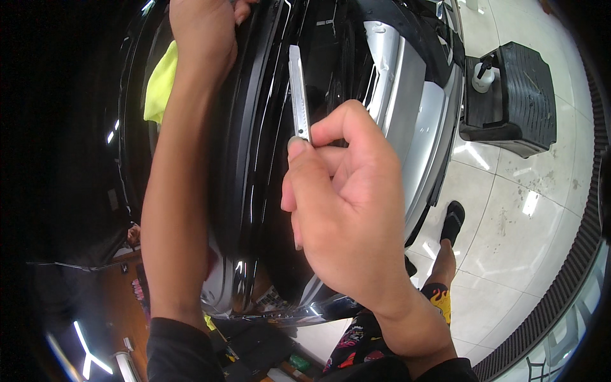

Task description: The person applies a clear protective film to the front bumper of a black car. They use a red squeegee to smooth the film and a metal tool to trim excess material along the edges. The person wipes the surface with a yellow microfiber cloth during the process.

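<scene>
My right hand (347,210) grips a slim silver snap-off knife (298,95) between thumb and fingers. Its tip points up, over the glossy black car body (270,229). My left arm reaches across to the far left, where my left hand (203,28) is cut off by the top edge. The few fingers that show there are curled; whatever they hold, if anything, is out of sight. Beside the left forearm lies a yellow-green cloth (160,83), partly covered by it. A silver panel (407,95) of the car curves along to the right of the knife.
On the tiled floor (503,191) at the right stands a black stool (525,95) with a white pump bottle (483,77) in its side. A sandalled foot (452,221) rests nearby. A dark ribbed strip (560,293) curves along the right rim.
</scene>
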`<action>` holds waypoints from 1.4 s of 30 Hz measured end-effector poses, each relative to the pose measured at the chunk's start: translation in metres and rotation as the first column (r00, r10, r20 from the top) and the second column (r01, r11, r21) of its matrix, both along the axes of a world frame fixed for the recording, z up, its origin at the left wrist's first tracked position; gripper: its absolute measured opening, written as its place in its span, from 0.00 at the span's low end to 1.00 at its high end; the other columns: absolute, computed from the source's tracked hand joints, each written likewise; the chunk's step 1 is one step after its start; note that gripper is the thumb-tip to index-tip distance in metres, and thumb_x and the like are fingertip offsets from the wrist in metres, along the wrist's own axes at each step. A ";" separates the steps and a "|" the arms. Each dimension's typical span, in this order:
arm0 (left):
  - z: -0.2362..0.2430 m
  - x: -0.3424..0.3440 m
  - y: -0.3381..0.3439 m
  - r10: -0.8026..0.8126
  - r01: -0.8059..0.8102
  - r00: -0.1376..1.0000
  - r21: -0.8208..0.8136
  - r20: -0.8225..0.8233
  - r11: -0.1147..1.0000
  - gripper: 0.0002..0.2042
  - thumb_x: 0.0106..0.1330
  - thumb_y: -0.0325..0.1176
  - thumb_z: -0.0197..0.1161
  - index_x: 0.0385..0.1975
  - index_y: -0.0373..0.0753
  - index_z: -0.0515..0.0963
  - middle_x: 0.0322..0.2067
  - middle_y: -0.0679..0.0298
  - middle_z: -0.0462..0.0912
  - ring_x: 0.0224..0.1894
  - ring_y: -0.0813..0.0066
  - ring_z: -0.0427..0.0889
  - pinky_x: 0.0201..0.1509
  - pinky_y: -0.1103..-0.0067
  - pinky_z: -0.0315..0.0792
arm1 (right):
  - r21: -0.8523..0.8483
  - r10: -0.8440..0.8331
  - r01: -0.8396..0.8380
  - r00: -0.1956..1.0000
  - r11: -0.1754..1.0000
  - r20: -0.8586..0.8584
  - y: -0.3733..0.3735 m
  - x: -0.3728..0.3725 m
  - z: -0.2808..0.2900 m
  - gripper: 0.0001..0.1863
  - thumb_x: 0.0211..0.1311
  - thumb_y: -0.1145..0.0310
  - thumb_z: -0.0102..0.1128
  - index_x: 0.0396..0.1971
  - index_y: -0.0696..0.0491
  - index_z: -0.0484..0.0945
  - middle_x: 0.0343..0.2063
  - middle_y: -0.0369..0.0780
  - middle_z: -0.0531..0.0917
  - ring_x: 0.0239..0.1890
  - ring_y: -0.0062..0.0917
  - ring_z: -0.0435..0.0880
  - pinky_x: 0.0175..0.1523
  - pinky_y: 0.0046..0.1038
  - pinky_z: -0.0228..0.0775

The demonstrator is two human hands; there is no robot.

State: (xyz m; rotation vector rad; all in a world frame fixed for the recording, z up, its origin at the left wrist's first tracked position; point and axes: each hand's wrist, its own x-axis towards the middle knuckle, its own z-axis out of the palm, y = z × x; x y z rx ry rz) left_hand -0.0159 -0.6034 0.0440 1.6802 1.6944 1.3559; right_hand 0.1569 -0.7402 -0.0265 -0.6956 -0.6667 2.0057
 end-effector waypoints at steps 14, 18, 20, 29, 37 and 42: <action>-0.007 -0.004 0.007 -0.049 0.050 0.999 0.035 -0.008 0.998 0.10 0.75 0.37 0.57 0.35 0.38 0.78 0.25 0.72 0.73 0.20 0.86 0.74 0.19 0.88 0.62 | -0.014 -0.060 0.060 0.998 0.998 0.008 -0.033 -0.003 0.000 0.09 0.71 0.80 0.57 0.33 0.58 0.65 0.13 0.44 0.75 0.13 0.23 0.73 0.23 0.31 0.59; 0.001 -0.013 0.002 -0.064 0.067 0.996 0.043 -0.062 0.997 0.10 0.74 0.37 0.58 0.35 0.37 0.79 0.25 0.71 0.74 0.20 0.85 0.75 0.19 0.87 0.62 | 0.005 -0.055 0.055 0.998 0.998 0.000 -0.046 -0.004 0.004 0.09 0.72 0.79 0.57 0.33 0.58 0.65 0.12 0.43 0.75 0.13 0.24 0.72 0.23 0.31 0.58; -0.003 -0.016 0.006 -0.092 0.095 0.994 0.053 -0.051 0.994 0.10 0.74 0.36 0.59 0.35 0.37 0.79 0.25 0.70 0.74 0.20 0.85 0.75 0.19 0.87 0.62 | 0.015 -0.074 0.074 0.997 0.997 0.014 -0.049 -0.006 0.003 0.09 0.72 0.79 0.57 0.33 0.58 0.65 0.12 0.43 0.75 0.14 0.24 0.72 0.23 0.31 0.58; -0.008 -0.025 0.019 -0.105 0.104 0.993 -0.028 -0.051 0.994 0.13 0.74 0.41 0.59 0.36 0.36 0.80 0.26 0.68 0.77 0.22 0.82 0.77 0.21 0.85 0.64 | 0.053 -0.126 0.122 0.989 0.991 0.080 -0.059 -0.009 0.004 0.08 0.72 0.79 0.56 0.33 0.58 0.66 0.13 0.39 0.74 0.15 0.17 0.70 0.24 0.29 0.58; 0.026 -0.033 -0.032 -0.118 0.137 0.980 -0.117 0.157 0.984 0.14 0.78 0.43 0.58 0.41 0.37 0.79 0.34 0.67 0.79 0.32 0.80 0.78 0.35 0.82 0.72 | 0.047 -0.119 0.116 0.991 0.992 0.069 -0.071 -0.012 0.009 0.08 0.74 0.78 0.54 0.33 0.58 0.66 0.15 0.36 0.75 0.16 0.13 0.71 0.22 0.24 0.57; 0.062 0.016 -0.134 0.073 -0.082 0.993 0.103 0.089 0.991 0.14 0.77 0.42 0.58 0.45 0.36 0.80 0.37 0.64 0.81 0.35 0.78 0.78 0.37 0.78 0.72 | 0.066 -0.119 0.116 0.992 0.991 0.040 -0.081 -0.008 0.007 0.07 0.75 0.74 0.54 0.36 0.57 0.67 0.17 0.38 0.78 0.12 0.15 0.73 0.16 0.21 0.60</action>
